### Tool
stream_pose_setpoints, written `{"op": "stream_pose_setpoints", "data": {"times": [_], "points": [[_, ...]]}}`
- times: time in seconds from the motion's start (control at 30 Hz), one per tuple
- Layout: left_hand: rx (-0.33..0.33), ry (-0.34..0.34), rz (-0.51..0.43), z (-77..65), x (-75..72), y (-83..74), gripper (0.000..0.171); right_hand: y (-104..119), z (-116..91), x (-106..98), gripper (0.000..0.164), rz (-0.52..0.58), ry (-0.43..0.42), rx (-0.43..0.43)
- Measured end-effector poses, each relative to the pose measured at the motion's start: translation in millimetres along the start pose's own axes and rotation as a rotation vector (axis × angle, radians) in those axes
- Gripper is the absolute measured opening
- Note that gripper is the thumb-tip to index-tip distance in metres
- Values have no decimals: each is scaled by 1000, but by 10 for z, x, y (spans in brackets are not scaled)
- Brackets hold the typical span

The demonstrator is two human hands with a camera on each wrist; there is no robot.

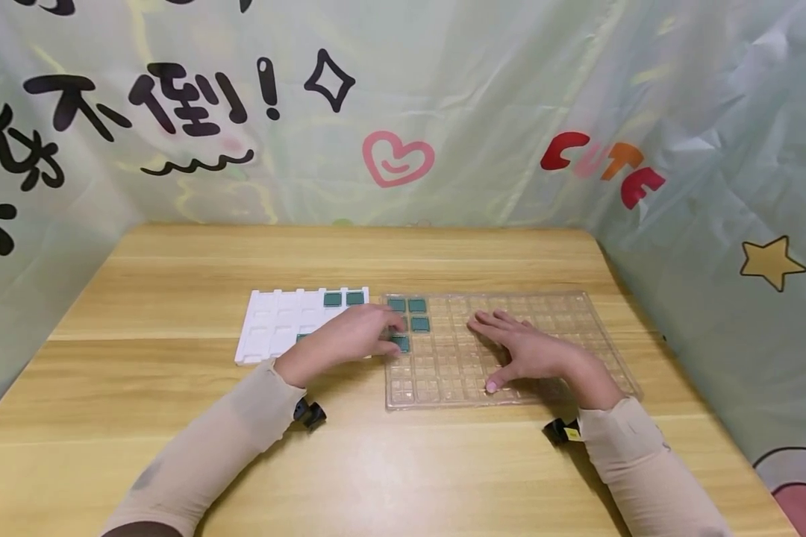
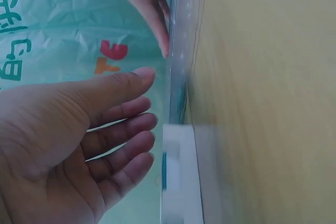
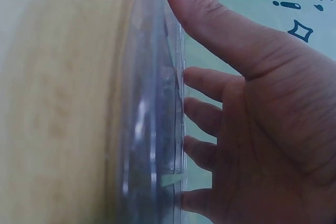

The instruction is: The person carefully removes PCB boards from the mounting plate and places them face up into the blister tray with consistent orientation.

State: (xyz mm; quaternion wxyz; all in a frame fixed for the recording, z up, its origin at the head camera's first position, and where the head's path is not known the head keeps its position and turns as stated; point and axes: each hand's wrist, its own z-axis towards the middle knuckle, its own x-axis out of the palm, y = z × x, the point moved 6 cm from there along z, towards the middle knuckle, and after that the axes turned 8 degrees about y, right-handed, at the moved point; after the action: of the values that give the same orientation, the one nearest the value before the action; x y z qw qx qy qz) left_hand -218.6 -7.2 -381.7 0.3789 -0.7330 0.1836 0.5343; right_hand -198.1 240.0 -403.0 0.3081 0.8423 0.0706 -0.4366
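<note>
Over the left end of a clear plastic tray (image 1: pixel 457 365), my left hand (image 1: pixel 352 332) hovers with loosely bent fingers. The left wrist view shows nothing between its thumb (image 2: pixel 123 85) and fingers. Several small green square chips (image 1: pixel 419 324) sit in the clear tray's left pockets, some partly covered by that hand. Beside it lies a white pocketed tray (image 1: pixel 260 335) holding green chips (image 1: pixel 333 299) at its back right, and another peeks out under my left forearm. My right hand (image 1: pixel 533 350) rests its spread fingertips on the clear tray's middle.
The wooden table (image 1: pixel 403 462) carries both trays side by side, and a printed curtain (image 1: pixel 470 97) encloses its back and sides. A small black wrist camera (image 1: pixel 309 414) is strapped to the left sleeve, another (image 1: pixel 560 431) to the right.
</note>
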Motion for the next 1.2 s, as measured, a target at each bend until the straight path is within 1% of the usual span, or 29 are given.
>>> {"op": "stream_pose_setpoints", "data": {"times": [0.1,0.23,0.4,0.6,0.77,1.0,1.2], "points": [[-3,-18,-43,-58,-20,56,35,-7,5,4,112,-4,-5,-3],[18,-49,-56,-135,-45,120,34,-10,4,10,113,-5,-5,0],[37,-89,-32,-255,-93,178,34,-3,-3,9,113,-9,-2,2],[19,-124,1,-395,-158,243,36,-9,-2,14,114,-9,-3,0],[3,-129,19,-501,-169,304,37,-8,-1,14,114,-9,-2,0],[-11,-146,2,-642,-201,380,43,-9,-3,14,114,-12,-5,-2],[-20,-128,-2,-741,-219,430,49,0,-10,3,113,-19,-10,-3]]}}
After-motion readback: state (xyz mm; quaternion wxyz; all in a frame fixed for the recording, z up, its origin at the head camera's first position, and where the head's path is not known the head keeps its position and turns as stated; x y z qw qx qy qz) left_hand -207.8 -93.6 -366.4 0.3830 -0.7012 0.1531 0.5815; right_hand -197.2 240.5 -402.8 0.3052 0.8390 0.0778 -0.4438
